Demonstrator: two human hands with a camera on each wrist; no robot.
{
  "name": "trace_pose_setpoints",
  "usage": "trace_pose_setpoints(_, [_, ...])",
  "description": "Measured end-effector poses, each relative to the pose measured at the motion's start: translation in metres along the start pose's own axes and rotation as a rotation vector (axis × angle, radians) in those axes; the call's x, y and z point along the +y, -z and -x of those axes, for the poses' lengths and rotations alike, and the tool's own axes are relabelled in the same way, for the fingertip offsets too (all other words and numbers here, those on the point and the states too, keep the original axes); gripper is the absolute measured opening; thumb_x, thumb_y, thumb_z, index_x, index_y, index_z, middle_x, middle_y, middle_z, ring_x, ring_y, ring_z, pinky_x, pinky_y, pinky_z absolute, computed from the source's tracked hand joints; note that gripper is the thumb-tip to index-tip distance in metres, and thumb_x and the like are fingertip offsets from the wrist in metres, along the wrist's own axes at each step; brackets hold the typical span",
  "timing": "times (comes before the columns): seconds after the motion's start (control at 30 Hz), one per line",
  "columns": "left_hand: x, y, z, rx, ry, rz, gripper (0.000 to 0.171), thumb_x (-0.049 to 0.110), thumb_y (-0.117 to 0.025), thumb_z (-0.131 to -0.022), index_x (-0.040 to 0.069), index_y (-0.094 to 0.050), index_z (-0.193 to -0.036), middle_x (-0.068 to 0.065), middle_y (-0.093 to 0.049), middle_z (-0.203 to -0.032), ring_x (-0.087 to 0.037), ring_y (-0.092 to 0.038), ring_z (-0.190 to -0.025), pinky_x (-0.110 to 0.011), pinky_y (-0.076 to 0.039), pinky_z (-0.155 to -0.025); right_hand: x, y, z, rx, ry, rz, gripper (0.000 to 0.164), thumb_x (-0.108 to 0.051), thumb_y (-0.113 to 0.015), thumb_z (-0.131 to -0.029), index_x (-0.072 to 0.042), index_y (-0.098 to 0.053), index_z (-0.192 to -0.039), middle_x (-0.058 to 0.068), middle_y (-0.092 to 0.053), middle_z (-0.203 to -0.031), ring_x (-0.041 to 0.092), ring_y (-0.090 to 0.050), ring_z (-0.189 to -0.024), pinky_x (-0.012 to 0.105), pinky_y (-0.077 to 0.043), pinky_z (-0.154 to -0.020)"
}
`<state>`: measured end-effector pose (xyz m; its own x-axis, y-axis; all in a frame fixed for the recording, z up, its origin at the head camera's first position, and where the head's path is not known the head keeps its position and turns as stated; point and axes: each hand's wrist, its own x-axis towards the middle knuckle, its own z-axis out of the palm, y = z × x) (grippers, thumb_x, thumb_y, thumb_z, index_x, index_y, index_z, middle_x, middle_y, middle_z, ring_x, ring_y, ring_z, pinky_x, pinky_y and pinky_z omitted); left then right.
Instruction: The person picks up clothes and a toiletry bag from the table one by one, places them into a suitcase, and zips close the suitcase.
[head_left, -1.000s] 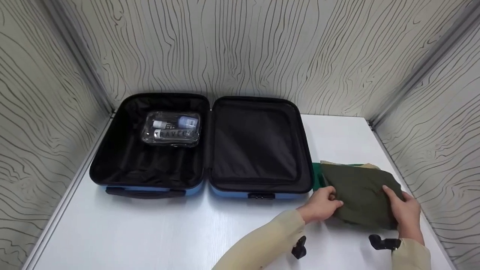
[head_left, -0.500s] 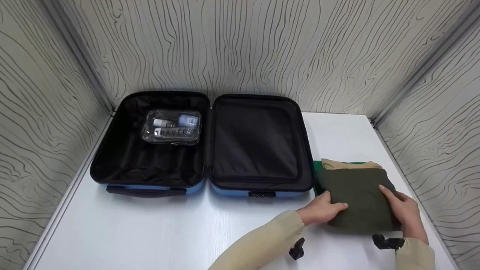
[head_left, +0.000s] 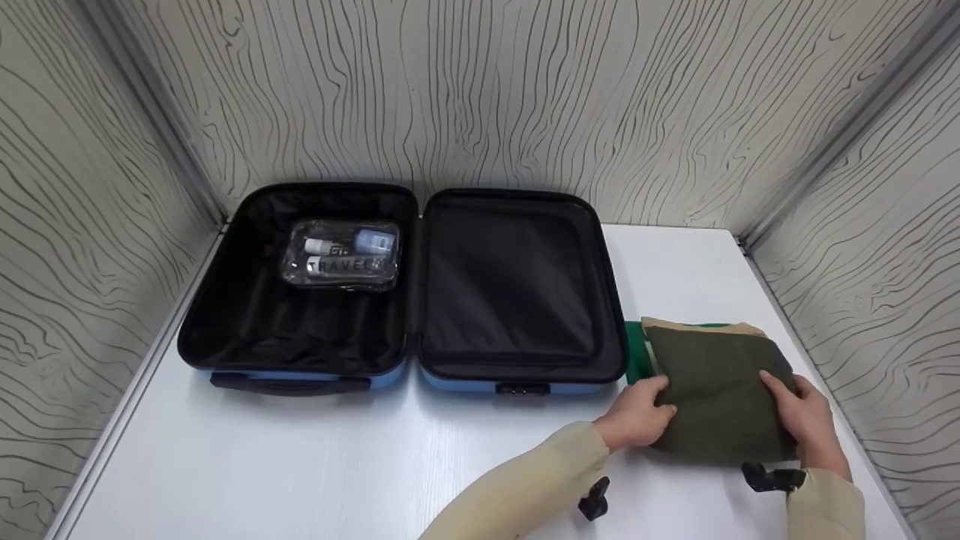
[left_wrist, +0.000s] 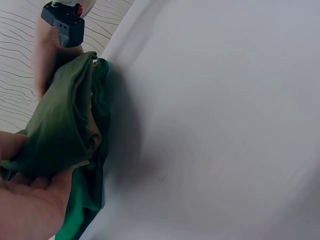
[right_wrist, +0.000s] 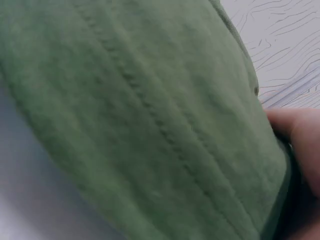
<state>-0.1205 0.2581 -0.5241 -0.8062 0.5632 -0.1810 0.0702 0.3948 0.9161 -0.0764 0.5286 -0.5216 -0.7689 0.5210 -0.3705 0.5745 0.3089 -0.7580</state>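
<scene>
A folded olive-green garment lies at the right of the table, on top of a tan cloth and a bright green cloth. My left hand pinches its left edge, thumb above and fingers tucked beneath, as the left wrist view also shows with the hand at the fold. On the opposite side my right hand grips the edge, thumb on top and the other fingers partly hidden. Close up in the right wrist view, the olive garment shows a stitched hem beside the thumb.
An open blue suitcase with black lining stands left of the garments. In its left half lies a clear travel pouch with small bottles. Patterned wall panels enclose the white table at back and sides.
The olive garment shifted left and lower, showing more tan cloth behind it, then its left edge drew back right, baring more green cloth. Both hands kept hold of its sides.
</scene>
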Motion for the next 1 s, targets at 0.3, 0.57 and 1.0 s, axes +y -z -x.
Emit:
trace_pose_setpoints(0.3, [0.001,0.008,0.001,0.01,-0.191,-0.006,0.024,0.008,-0.061,-0.102,0.016,-0.071,-0.122,0.012,-0.065,-0.114,0.001,-0.053,-0.095,-0.016,-0.044,-0.083,-0.008,-0.004,0.006,0.174,0.171,0.017,0.061,-0.037,-0.035,-0.109,0.011,-0.028,-0.146,0.037,-0.029,-0.15,0.046,-0.035,-0.128,0.057,-0.032,-0.103])
trace_pose_setpoints(0.57, [0.008,0.014,0.002,0.056,-0.218,0.096,0.033,0.006,-0.059,-0.102,0.016,-0.069,-0.132,0.011,-0.064,-0.126,0.002,-0.054,-0.104,-0.017,-0.045,-0.085,-0.012,-0.007,0.007,0.272,0.257,0.048,0.054,-0.034,-0.031,-0.11,0.007,-0.031,-0.147,0.035,-0.035,-0.145,0.043,-0.041,-0.119,0.055,-0.033,-0.096])
trace_pose_setpoints(1.0, [0.022,0.03,-0.002,0.093,-0.23,0.173,0.034,0.005,-0.059,-0.102,0.017,-0.068,-0.133,0.01,-0.065,-0.125,0.001,-0.055,-0.107,-0.02,-0.046,-0.09,-0.041,-0.003,0.011,0.346,0.248,-0.053,0.045,-0.037,-0.038,-0.109,0.0,-0.039,-0.136,0.024,-0.04,-0.143,0.035,-0.041,-0.117,0.039,-0.035,-0.092])
